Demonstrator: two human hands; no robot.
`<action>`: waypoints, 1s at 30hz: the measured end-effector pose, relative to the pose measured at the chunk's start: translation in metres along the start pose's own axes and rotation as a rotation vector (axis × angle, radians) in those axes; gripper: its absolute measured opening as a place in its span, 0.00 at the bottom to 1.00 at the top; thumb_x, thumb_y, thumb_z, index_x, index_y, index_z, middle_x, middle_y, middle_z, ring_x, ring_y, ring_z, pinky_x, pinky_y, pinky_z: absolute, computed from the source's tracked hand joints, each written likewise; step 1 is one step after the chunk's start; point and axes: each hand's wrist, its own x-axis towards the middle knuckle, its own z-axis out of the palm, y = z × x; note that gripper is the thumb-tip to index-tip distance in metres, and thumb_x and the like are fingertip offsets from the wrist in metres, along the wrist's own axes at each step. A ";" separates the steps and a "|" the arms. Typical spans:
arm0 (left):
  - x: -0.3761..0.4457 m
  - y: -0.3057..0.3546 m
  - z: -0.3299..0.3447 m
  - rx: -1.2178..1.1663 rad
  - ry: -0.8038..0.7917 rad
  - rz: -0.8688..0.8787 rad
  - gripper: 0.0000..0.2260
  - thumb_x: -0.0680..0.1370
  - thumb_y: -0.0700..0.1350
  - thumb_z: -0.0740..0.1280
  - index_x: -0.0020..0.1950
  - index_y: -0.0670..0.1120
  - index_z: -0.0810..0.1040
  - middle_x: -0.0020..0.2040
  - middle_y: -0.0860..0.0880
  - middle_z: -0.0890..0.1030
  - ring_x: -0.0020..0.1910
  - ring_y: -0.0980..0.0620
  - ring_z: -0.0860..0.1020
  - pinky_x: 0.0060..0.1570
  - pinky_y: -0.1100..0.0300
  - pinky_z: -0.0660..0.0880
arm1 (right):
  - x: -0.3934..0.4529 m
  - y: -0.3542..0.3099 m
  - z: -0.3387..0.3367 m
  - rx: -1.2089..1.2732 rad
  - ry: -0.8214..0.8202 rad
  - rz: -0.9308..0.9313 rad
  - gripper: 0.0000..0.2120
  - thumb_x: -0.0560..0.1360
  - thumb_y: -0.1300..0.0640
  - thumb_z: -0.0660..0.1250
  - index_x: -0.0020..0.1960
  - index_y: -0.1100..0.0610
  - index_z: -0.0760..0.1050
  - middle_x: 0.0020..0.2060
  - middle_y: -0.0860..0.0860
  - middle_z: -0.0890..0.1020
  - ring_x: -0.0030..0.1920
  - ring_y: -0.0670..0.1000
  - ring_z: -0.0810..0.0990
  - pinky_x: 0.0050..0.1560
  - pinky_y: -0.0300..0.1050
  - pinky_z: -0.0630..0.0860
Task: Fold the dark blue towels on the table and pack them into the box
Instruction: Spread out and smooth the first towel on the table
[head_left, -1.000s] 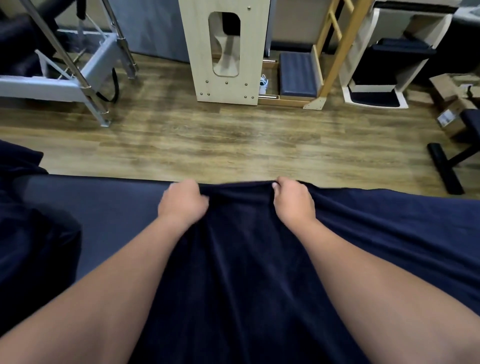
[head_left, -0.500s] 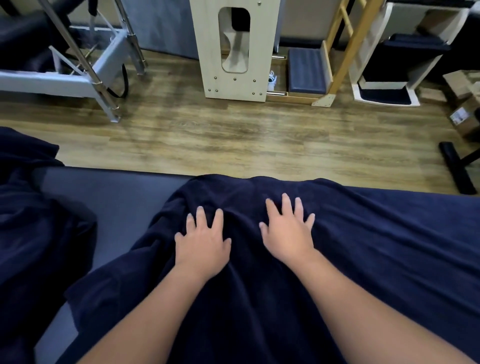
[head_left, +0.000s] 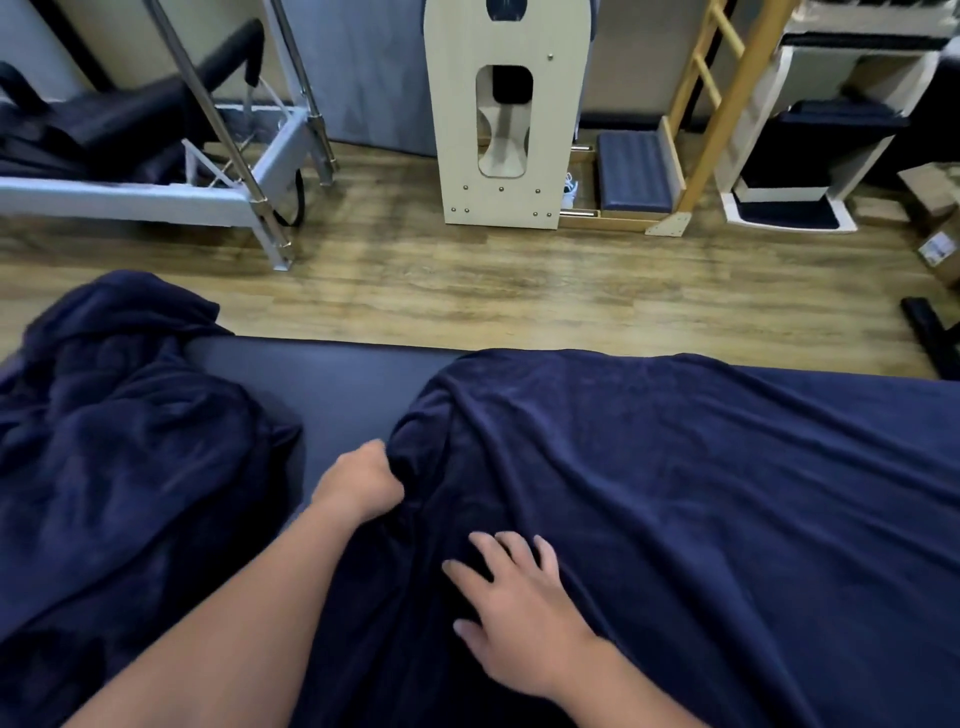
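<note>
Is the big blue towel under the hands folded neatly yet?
No. The towel lies spread and wrinkled; the left hand grips its edge.

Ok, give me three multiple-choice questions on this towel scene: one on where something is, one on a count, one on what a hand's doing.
1. Where does the crumpled towel lie?
A. left end of the table
B. on the floor
C. under the right hand

2. How many hands touch the spread towel?
A. none
B. one
C. two

3. What is the left hand doing?
A. lying flat
B. gripping the towel's edge
C. hanging off the table

Answers: 1 A, it is heaped on the tabletop at the left. 2 C, both hands are on it. 3 B, its fingers curl into the cloth, while the right hand lies flat, fingers spread.
</note>
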 end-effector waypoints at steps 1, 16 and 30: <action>0.002 -0.001 -0.009 -0.062 0.047 -0.005 0.11 0.69 0.45 0.65 0.49 0.46 0.77 0.54 0.41 0.82 0.52 0.38 0.81 0.53 0.50 0.79 | 0.001 -0.006 0.004 -0.040 -0.036 0.023 0.30 0.66 0.37 0.70 0.66 0.44 0.74 0.66 0.55 0.75 0.63 0.61 0.77 0.60 0.71 0.73; -0.043 -0.082 0.041 0.339 0.420 0.168 0.20 0.74 0.47 0.65 0.64 0.48 0.67 0.62 0.42 0.65 0.57 0.41 0.70 0.48 0.48 0.74 | -0.033 -0.085 0.023 -0.049 -0.121 0.109 0.34 0.75 0.46 0.68 0.77 0.49 0.59 0.79 0.62 0.55 0.79 0.69 0.50 0.71 0.76 0.49; -0.106 -0.180 0.041 0.050 -0.051 0.307 0.07 0.75 0.45 0.66 0.53 0.47 0.76 0.49 0.51 0.79 0.48 0.48 0.80 0.52 0.52 0.80 | -0.082 -0.206 0.055 -0.020 -0.035 0.266 0.20 0.74 0.57 0.65 0.65 0.55 0.68 0.59 0.57 0.73 0.59 0.60 0.71 0.57 0.55 0.67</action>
